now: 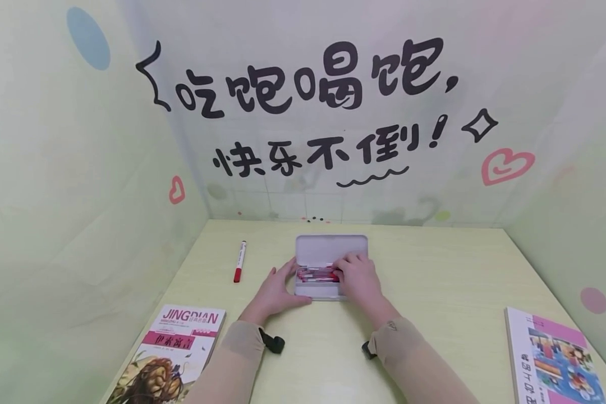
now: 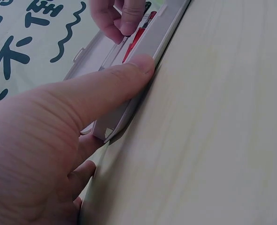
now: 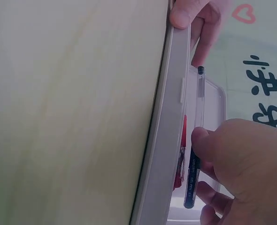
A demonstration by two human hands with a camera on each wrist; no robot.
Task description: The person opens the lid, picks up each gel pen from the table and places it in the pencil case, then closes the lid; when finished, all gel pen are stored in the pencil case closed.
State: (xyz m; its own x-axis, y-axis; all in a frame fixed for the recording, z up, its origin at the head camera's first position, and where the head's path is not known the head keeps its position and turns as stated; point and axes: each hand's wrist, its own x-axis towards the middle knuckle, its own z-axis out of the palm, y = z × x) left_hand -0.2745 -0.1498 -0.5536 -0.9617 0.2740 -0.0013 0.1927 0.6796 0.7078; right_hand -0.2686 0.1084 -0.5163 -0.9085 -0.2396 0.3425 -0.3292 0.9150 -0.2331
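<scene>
An open pale pencil case (image 1: pixel 319 291) lies on the table, its lid raised at the back. Several red and clear pens (image 1: pixel 317 275) lie inside it. My left hand (image 1: pixel 278 292) grips the case's left end, thumb along the front edge and fingers round the side. Over the case's right part, my right hand (image 1: pixel 359 278) pinches a clear-barrelled pen with a black cap (image 3: pixel 194 171). In the right wrist view the pen runs lengthwise along the case, thumb and fingers near its capped end. The left wrist view shows those fingertips (image 2: pixel 127 27) just above the red pens.
A red-and-white marker (image 1: pixel 239 261) lies on the table left of the case. One book (image 1: pixel 174 353) with a lion cover is at the front left, another book (image 1: pixel 555 359) at the front right. Printed fabric walls (image 1: pixel 303 196) enclose the table at back and sides.
</scene>
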